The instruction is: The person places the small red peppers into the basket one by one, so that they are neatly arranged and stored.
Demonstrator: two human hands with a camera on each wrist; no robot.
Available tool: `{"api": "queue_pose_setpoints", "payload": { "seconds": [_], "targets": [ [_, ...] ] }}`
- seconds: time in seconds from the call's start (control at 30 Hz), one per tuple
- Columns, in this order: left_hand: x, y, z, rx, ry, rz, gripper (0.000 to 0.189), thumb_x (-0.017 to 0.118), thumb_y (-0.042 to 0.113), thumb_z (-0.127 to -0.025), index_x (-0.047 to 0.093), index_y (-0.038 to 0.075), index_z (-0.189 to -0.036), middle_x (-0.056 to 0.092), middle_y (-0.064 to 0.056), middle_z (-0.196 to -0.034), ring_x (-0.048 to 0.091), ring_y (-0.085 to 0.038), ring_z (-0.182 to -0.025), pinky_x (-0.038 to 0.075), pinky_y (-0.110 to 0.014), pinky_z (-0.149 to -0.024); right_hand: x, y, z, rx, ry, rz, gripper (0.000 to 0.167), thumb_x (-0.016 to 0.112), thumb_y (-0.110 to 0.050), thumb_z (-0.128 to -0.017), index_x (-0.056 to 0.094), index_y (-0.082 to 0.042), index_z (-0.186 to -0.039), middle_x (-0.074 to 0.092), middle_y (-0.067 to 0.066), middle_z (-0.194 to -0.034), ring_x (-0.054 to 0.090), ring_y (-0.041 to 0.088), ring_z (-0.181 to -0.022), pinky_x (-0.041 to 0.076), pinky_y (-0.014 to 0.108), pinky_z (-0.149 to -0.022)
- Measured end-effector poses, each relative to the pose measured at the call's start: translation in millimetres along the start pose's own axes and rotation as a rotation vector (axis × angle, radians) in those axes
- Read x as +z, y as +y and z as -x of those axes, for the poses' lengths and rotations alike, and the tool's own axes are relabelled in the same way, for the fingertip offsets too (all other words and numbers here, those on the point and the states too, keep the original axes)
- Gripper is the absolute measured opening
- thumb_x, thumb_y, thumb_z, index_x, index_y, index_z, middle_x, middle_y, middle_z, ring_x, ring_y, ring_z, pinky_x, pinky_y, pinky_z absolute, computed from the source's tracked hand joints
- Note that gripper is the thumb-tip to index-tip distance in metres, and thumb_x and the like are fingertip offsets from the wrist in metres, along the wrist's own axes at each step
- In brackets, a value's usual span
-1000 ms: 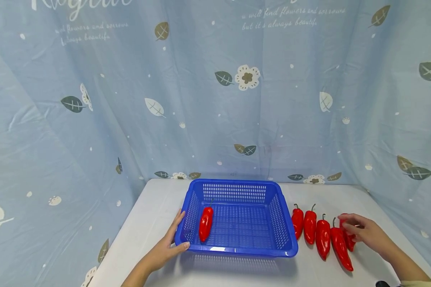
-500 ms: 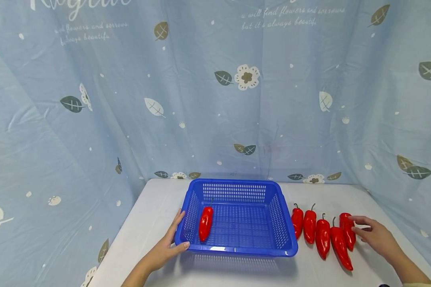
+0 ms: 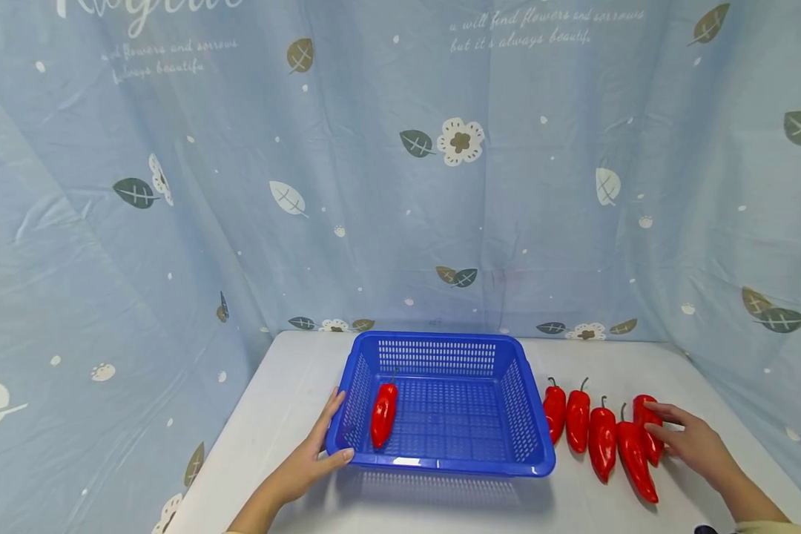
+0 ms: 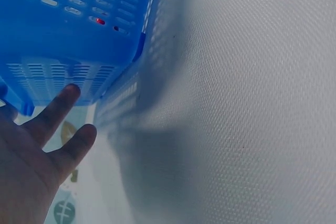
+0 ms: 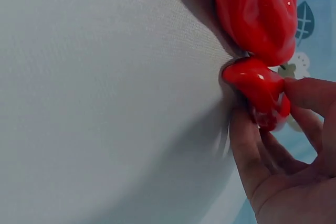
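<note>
My left hand [image 3: 302, 461] rests at the front left corner of a blue plastic basket [image 3: 440, 469], thumb at the rim and fingers spread along the side wall. Those fingers look straight in the left wrist view, one fingertip [image 4: 72, 90] at the perforated wall. One red pepper [image 3: 383, 415] with a stem lies inside the basket, toward its left. To the right, my right hand [image 3: 697, 443] pinches the rightmost red pepper [image 5: 260, 90], thumb on one side and fingers on the other. A neighbouring red pepper [image 5: 257, 14] lies against it.
Several more red peppers stand in a row right of the basket, among them one red pepper [image 3: 602, 445] in the middle. The white table [image 3: 240, 445] is enclosed by a blue patterned curtain [image 3: 374, 185] at the back and sides.
My right hand first draws back slightly from the rightmost pepper, then returns with thumb and fingers on either side of it. The left hand and the basket stay in place.
</note>
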State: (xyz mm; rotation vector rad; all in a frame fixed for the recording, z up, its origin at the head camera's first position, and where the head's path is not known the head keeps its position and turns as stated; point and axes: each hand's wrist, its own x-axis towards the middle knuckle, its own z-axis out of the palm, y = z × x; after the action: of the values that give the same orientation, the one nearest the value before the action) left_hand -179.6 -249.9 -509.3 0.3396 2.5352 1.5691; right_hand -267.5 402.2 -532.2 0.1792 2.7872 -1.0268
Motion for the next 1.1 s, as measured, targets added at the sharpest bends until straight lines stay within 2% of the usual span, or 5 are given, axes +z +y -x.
{"api": "queue_pose_setpoints", "payload": {
  "seconds": [0.4,0.67,0.87,1.1],
  "targets": [
    [0.3,-3.2,2.9,-0.008,0.014,-0.017,0.092,0.065,0.031,-0.096,0.005,0.03,-0.165,-0.009,-0.003,-0.171,0.013,-0.047,-0.152,0.029,-0.069,-0.112,0.8,2.5,13.6,0.035,-0.056,-0.028,0.081,0.078,-0.032,-0.089,0.038,0.014,-0.142,0.038,0.046,-0.132,0.053,0.056,-0.112,0.062,0.043,-0.075],
    [0.2,-3.3,-3.0,0.013,-0.017,0.008,0.091,0.065,0.029,-0.097,0.004,0.03,-0.165,-0.011,-0.002,-0.171,0.004,-0.043,-0.154,0.023,-0.07,-0.115,4.5,20.5,30.0,0.159,-0.083,-0.093,0.09,0.083,-0.031,-0.084,0.032,0.014,-0.143,0.035,0.046,-0.131,0.056,0.049,-0.105,0.062,0.043,-0.074],
    [-0.3,-3.6,-4.5,-0.014,-0.02,0.007,0.092,0.066,0.031,-0.096,0.005,0.031,-0.165,-0.011,-0.002,-0.171,0.005,-0.045,-0.154,0.023,-0.07,-0.114,8.0,23.0,39.8,0.168,-0.077,-0.095,0.082,0.081,-0.026,-0.086,0.034,0.016,-0.14,0.037,0.045,-0.128,0.059,0.04,-0.097,0.062,0.043,-0.072],
    [-0.8,-4.3,-2.7,-0.021,-0.01,0.01,0.093,0.066,0.032,-0.096,0.005,0.032,-0.165,-0.011,-0.002,-0.171,0.006,-0.045,-0.154,0.024,-0.07,-0.114,9.6,14.4,41.5,0.158,-0.051,-0.059,0.074,0.079,-0.02,-0.088,0.037,0.016,-0.138,0.04,0.044,-0.125,0.059,0.043,-0.095,0.062,0.043,-0.07]
  ]
}}
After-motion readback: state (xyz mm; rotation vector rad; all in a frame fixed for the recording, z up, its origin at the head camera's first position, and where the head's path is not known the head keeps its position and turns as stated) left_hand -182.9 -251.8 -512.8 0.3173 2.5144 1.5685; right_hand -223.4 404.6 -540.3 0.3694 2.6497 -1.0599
